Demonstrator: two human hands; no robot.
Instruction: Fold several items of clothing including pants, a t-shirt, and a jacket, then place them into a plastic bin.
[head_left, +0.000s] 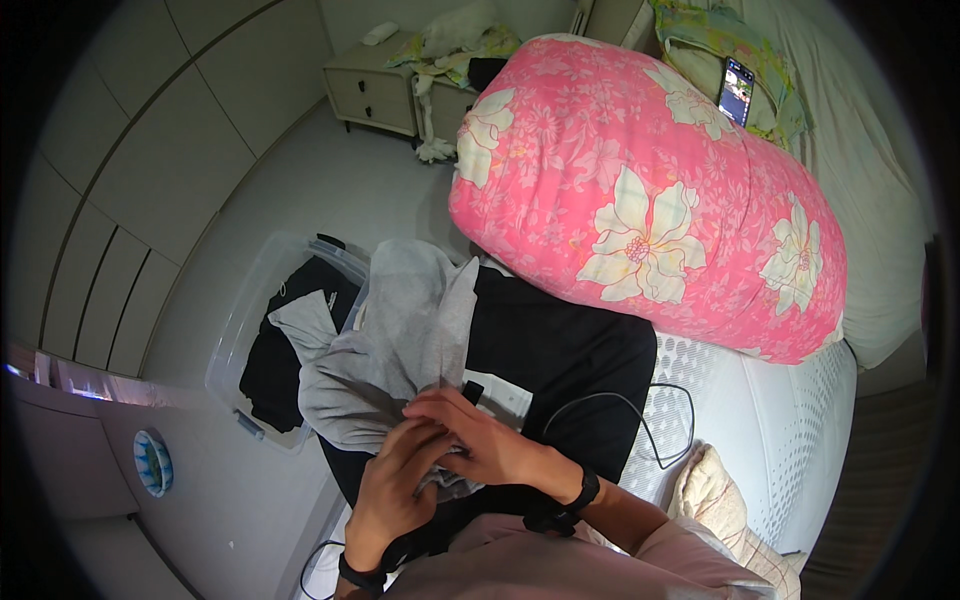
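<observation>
My left hand (405,485) and my right hand (485,435) meet over a light grey garment (415,310). Both are closed with curled fingers, the right one's fingers crossing over the left's. Their fingertips are hidden, so what they pinch, if anything, cannot be made out. Crumpled, the grey cloth spreads ahead of my hands and hangs toward a clear plastic bin (230,350). Beneath it lies a black cloth (570,350) on the bed. Just beyond my right hand, a white patch (505,400) with a small black piece beside it shows on the dark cloth.
Dark folded clothes (270,365) fill the bin on the floor. A big pink floral bundle (640,190) covers the far bed, with a phone (736,90) behind it. A black cable (690,410) loops over the white mattress (770,430). A nightstand (370,95) stands at the back.
</observation>
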